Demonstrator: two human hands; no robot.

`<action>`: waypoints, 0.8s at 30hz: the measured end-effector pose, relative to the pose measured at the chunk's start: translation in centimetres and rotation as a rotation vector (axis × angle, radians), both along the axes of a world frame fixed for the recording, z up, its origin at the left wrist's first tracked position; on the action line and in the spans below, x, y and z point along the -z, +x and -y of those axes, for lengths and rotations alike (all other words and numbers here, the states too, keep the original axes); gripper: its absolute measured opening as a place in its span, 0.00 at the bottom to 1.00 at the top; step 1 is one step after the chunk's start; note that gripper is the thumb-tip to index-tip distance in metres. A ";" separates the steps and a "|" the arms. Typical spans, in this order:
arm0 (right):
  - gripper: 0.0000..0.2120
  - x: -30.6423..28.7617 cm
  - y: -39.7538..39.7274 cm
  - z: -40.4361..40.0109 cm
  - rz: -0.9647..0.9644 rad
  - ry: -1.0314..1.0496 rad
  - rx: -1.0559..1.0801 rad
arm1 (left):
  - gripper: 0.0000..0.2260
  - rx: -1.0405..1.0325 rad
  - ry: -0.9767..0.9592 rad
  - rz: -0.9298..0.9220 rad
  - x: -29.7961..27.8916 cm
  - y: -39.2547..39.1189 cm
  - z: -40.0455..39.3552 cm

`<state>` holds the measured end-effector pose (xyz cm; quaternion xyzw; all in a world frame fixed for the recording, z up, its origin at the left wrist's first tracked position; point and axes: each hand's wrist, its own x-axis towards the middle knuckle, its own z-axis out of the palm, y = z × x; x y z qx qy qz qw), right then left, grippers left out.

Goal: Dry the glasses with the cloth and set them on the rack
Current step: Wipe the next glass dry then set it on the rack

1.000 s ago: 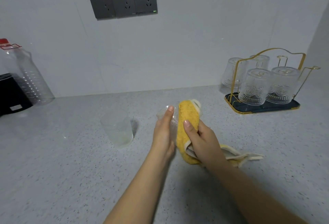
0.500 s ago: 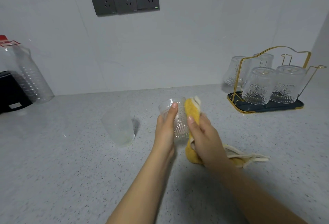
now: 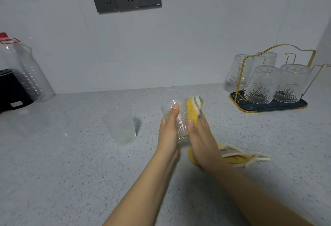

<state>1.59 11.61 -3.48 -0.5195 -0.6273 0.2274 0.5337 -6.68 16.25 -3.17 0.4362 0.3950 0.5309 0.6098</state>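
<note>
- Patterned glass [image 3: 180, 118], above the bench [image 3: 71, 172], well left of the rack [image 3: 268, 105].
- Left hand [image 3: 169, 132] grips it; right hand [image 3: 200, 136] presses the yellow cloth [image 3: 192, 112] against it (tail trailing right).
- Four glasses [image 3: 258, 85] sit inverted on the rack.

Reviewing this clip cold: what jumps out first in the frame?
At centre, the left hand holds a patterned glass while the right hand presses a yellow cloth against it. To the right stands a gold wire rack with four glasses upside down on it.
</note>
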 end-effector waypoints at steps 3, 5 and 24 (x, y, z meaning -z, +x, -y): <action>0.25 -0.5 0.8 -0.8 -0.121 -0.126 0.025 | 0.30 0.071 -0.015 0.020 0.0 0.1 0.2; 0.24 -1.7 1.7 -1.5 -0.457 -0.413 0.017 | 0.29 0.112 -0.019 0.029 0.0 0.4 0.5; 0.19 -0.5 0.9 -1.1 -0.282 -0.119 0.106 | 0.26 0.042 0.030 0.014 -0.5 0.4 0.6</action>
